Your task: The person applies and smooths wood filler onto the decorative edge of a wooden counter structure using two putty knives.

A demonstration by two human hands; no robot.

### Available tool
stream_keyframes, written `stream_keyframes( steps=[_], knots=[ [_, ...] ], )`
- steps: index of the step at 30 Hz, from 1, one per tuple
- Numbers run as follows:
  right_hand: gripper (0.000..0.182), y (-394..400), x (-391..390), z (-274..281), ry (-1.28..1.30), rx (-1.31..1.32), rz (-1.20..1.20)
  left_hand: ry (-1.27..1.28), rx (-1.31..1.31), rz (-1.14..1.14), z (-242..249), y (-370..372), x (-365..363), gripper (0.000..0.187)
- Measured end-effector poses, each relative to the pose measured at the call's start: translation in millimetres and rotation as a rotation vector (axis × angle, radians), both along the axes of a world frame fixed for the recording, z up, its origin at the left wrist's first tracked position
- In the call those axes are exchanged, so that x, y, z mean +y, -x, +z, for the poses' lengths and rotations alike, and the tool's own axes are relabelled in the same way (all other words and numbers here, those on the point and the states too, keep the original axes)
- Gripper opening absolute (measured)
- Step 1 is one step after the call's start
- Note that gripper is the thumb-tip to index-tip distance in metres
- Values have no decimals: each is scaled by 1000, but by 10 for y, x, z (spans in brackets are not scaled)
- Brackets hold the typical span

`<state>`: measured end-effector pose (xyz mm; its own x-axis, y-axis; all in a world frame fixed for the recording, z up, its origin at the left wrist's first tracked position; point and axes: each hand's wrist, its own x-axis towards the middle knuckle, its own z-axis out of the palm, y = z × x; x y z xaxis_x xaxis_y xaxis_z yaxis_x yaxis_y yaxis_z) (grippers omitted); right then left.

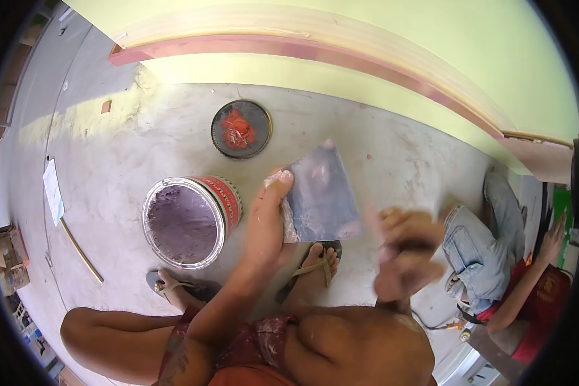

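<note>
Up now in the left hand (267, 209), a bluish flat sheet (326, 199), tilted and pinched by its left edge, thumb across the face, other fingers mostly hidden behind. Pale paste smeared along that thumb-side edge, more on the thumb itself. One corner pointing away from the body, opposite edge turned toward the right hand (407, 248). And over there, just beside the sheet, all blur: fingers curled in, cannot tell whether closed around anything.

Room to move? Only a narrow gap between sheet and right hand; tight again between left wrist and can. Ahead of both hands, a broad stretch of grey floor (328, 109), running right up to a pale green wall (431, 38) with a pink ledge (302, 47) along it.

On to the containers! Left of the left hand, an open can (224, 196), metal-rimmed, red-labelled, with lilac paste (181, 225) inside and up the walls. Ahead and slightly left of that same hand, a round dark lid (262, 130) lying flat, red scraps (238, 130) heaped in its middle. Far left, a thin rod (82, 252). Beyond the right hand, another person (486, 257) in faded jeans, arm raised.
</note>
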<state>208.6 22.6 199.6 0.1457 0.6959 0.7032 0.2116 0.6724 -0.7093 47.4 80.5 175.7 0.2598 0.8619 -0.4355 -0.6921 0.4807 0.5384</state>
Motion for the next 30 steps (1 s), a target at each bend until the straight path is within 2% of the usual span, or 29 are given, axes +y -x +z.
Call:
stream_keyframes(
  steps=[1, 2, 3, 5, 9, 11, 12, 13, 15, 16, 20, 22, 23, 25, 26, 27, 28, 29, 30],
  knots=[
    [26, 68, 29, 18, -135, -121, 88, 177, -172, -3, 19, -16, 5, 30],
    [31, -29, -19, 67, 204, -136, 288, 177, -212, -45, -13, -11, -15, 31],
    [32, 118, -72, -397, 128, -1, -132, 179, -214, -48, -11, 6, -34, 31],
    [34, -15, 183, -238, 343, -485, -284, -11, 1, -67, -10, 38, -57, 26],
    [38, -103, 132, -289, 348, -313, -353, -83, -49, -76, -2, 45, -46, 24],
    [43, 2, -33, -233, 17, 89, 147, 127, -146, -66, 70, -10, -21, 23],
    [43, 156, 54, -252, -216, -135, 57, 127, -144, -77, 63, -14, -31, 23],
    [43, 126, 97, -246, -213, -136, 44, 72, -77, -100, 41, -4, -61, 23],
    [46, 20, 218, -218, 326, -507, -214, 14, -11, -120, -49, 48, -61, 24],
    [53, -120, 280, -288, 502, -432, -179, 3, -27, -109, -130, 98, -32, 25],
    [41, -331, 238, -203, 525, -333, -313, 3, -89, -19, -72, 99, 59, 27],
    [34, -145, 174, -17, 568, 1177, -244, 19, -63, -36, -58, 92, 61, 27],
    [34, -192, 72, -113, 569, 1180, -244, 44, -41, -55, -59, 83, 50, 28],
    [45, -323, -144, -402, 686, 1614, 653, 58, -54, -39, -40, 47, 22, 28],
    [45, -281, -167, -536, 681, 1616, 642, 62, -73, -19, -36, 21, 16, 28],
    [43, -136, -103, -608, 774, 1155, 361, 65, -75, -28, -63, 8, -24, 28],
    [42, -52, -28, -625, 824, 687, 88, -46, 48, -42, -106, 2, -85, 28],
    [42, -83, 113, -555, 815, 685, 79, -164, 168, -54, -122, -13, -103, 28],
    [41, -131, 308, -406, 855, 876, -80, -170, 162, -59, -110, -10, -87, 28]
  ],
)
